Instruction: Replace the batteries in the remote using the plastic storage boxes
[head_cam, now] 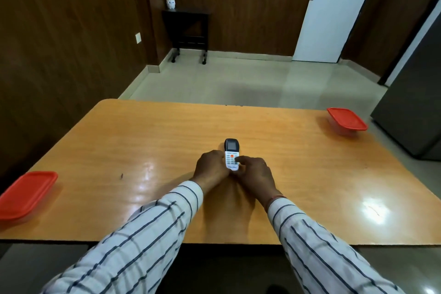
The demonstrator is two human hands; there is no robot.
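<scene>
At the middle of the worktop (143, 141), I see the remote (231, 155) lying face up, its dark screen end pointing away from me and its button end toward me. My left hand (211, 166) is curled against its left edge, and my right hand (254, 170) grips the right edge with a fingertip resting on the keypad, so both hands are closed around the lower half of the remote. Both sleeves are white with dark stripes. Well apart from the hands, a storage box with a red lid (27, 194) sits at the near left edge, and a second red-lidded box (347, 119) sits at the far right corner. Both lids are on, and I cannot tell what is inside either box.
</scene>
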